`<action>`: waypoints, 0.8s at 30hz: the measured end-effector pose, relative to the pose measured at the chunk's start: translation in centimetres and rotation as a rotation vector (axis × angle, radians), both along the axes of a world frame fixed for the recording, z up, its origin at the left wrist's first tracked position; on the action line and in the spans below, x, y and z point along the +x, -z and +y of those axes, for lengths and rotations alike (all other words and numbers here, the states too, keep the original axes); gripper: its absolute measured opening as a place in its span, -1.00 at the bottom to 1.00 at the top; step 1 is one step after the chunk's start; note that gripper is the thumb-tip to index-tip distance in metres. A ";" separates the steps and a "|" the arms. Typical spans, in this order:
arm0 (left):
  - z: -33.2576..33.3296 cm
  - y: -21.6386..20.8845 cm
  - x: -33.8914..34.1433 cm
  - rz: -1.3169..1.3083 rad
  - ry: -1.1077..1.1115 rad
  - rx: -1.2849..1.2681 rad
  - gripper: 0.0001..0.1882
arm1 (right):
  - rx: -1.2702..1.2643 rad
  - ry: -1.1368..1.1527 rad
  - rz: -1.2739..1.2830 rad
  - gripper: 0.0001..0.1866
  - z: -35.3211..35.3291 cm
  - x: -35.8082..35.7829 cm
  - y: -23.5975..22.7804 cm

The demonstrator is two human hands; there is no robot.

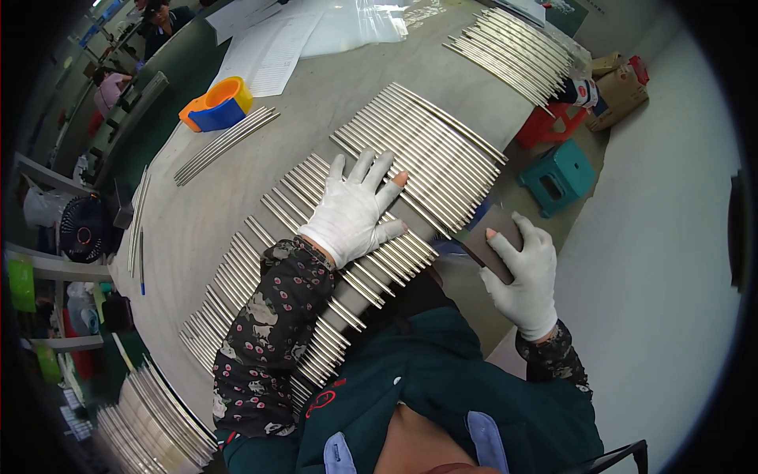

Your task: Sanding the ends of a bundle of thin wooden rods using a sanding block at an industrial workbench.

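Note:
My left hand (pixel 355 207), in a white glove with bare tips on some fingers, lies spread and flat on a row of thin silvery metal rods (pixel 309 175). Just beyond it, a wider, closely packed batch of the same rods (pixel 426 142) rests on the grey table. At the right, off the table's near edge, my right hand (pixel 525 272), gloved the same way, grips a dark brown flat block (pixel 499 237) between thumb and fingers. The block sits beside the rod ends and its lower part is hidden by the hand. More rods (pixel 229 268) run under my left forearm.
A tape roll in an orange, yellow and blue holder (pixel 217 104) stands at the far left beside a few loose rods (pixel 227 146). Another rod stack (pixel 517 54) lies far right. Papers (pixel 268 51) are at the back. A teal stool (pixel 557 178) stands by the white wall.

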State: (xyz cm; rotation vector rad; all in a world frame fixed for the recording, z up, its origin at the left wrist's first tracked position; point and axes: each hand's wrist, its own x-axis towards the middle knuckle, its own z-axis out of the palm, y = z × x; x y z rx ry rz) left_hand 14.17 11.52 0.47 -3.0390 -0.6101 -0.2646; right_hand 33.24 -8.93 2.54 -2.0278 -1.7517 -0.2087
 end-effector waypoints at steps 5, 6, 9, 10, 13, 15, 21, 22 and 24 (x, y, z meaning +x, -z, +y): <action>0.1 -0.3 0.5 0.017 -0.007 -0.049 -0.27 | -0.014 -0.007 0.006 -0.43 0.3 -0.3 -0.2; 0.1 -0.3 0.5 0.017 -0.008 -0.048 -0.27 | -0.012 -0.010 0.006 -0.43 0.4 -0.3 -0.3; 0.4 -0.2 -0.2 -0.111 0.028 -0.056 -0.28 | -0.022 -0.014 0.008 -0.43 0.3 -0.4 -0.5; 0.5 -0.4 -0.9 -0.070 0.033 -0.078 -0.26 | -0.022 -0.013 0.010 -0.43 0.3 -0.3 -0.5; 0.7 -0.9 -2.6 -0.003 0.027 -0.120 -0.24 | -0.021 -0.003 0.004 -0.42 0.4 0.1 -0.1; 0.5 -0.9 -3.9 -0.041 0.008 -0.087 -0.26 | 0.006 0.024 -0.003 -0.43 0.2 0.6 0.1; 0.7 -0.3 -3.7 0.037 0.000 -0.075 -0.26 | -0.008 0.064 -0.001 -0.44 -0.3 1.1 0.5; 0.7 -0.5 -3.1 0.049 -0.023 -0.080 -0.26 | -0.006 0.067 -0.002 -0.44 -0.3 1.0 0.5; 0.8 -0.5 -2.1 0.050 -0.043 -0.079 -0.26 | -0.031 0.042 0.015 -0.45 -0.3 0.6 0.5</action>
